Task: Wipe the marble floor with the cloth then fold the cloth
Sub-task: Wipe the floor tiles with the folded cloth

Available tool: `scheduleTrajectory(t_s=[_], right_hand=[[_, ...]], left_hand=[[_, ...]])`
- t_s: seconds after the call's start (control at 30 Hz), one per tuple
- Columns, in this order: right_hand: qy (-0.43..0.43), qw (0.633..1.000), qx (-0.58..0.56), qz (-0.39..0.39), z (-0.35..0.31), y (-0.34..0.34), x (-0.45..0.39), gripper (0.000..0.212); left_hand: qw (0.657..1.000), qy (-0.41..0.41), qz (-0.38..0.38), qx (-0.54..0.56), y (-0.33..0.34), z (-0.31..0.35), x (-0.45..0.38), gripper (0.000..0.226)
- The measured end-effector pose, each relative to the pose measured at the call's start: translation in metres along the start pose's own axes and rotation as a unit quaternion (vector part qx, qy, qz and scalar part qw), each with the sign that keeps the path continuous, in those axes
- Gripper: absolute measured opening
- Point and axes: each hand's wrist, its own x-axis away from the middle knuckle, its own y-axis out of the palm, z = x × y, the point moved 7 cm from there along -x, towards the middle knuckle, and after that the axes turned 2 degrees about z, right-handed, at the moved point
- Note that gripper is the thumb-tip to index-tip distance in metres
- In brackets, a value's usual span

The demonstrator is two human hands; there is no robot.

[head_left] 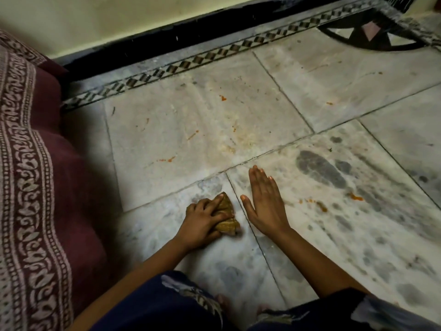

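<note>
My left hand [202, 219] presses the bunched yellow cloth [227, 217] onto the marble floor [238, 120] at lower centre, fingers curled over it. My right hand [262, 201] lies flat beside it, fingers straight. Orange stains [319, 204] sit right and above; a maroon bedspread [35, 175] fills the left.

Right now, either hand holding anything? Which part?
Left hand grips the bunched cloth from its left side, on the floor. Right hand holds nothing.

Dim, soft light; dark shadow at left, wide-angle bending and blur toward edges.
</note>
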Motion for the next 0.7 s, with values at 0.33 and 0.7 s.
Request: scheduleTrajectory(t_s=[0.33, 0.7], right_hand=[[-0.105, 0.993, 0.033, -0.048, -0.03, 0.007, -0.052, 0.073], [-0.111, 0.988, 0.059, -0.085, -0.034, 0.059, -0.092, 0.079]], left_hand=[[0.983, -0.155, 0.079, 0.051, -0.105, -0.094, 0.012, 0.068], [0.933, -0.345, 0.102, 0.017, -0.088, -0.219, -0.003, 0.063]])
